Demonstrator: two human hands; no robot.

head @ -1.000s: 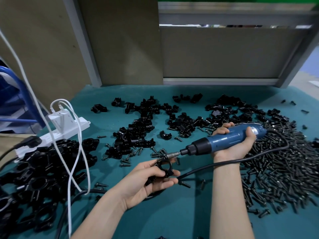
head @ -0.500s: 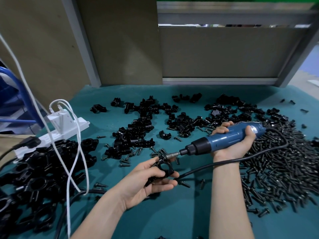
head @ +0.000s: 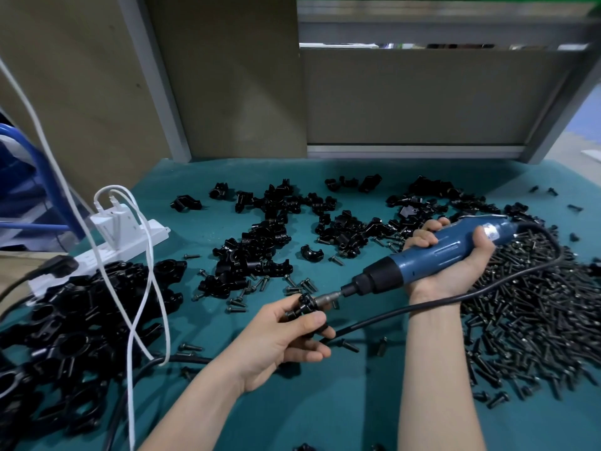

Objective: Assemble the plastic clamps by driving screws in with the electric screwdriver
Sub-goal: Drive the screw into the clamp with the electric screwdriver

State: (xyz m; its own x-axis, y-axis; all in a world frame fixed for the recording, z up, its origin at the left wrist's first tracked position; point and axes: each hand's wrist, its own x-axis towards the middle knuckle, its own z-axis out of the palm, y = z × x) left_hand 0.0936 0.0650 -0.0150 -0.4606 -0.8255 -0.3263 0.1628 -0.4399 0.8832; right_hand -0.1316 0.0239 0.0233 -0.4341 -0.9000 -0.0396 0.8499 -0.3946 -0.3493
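My left hand (head: 286,333) grips a black plastic clamp (head: 305,307) above the teal table, thumb and fingers curled round it. My right hand (head: 452,258) is wrapped round the blue electric screwdriver (head: 435,255), held nearly level. Its metal bit (head: 328,298) points left and meets the clamp's upper side. The screw at the bit's tip is hidden. The screwdriver's black cable (head: 507,278) loops from the tool's rear, under my right wrist, toward my left hand.
Loose black screws (head: 527,320) lie heaped at the right. Clamp halves (head: 260,249) are scattered across the middle and back. Larger black clamps (head: 74,320) pile at the left beside a white power strip (head: 120,242) with white cables (head: 143,288). Panel walls stand behind.
My left hand has turned the clamp slightly, so its ring faces less toward me. The screwdriver bit stays against the clamp; both hands stay roughly in place.
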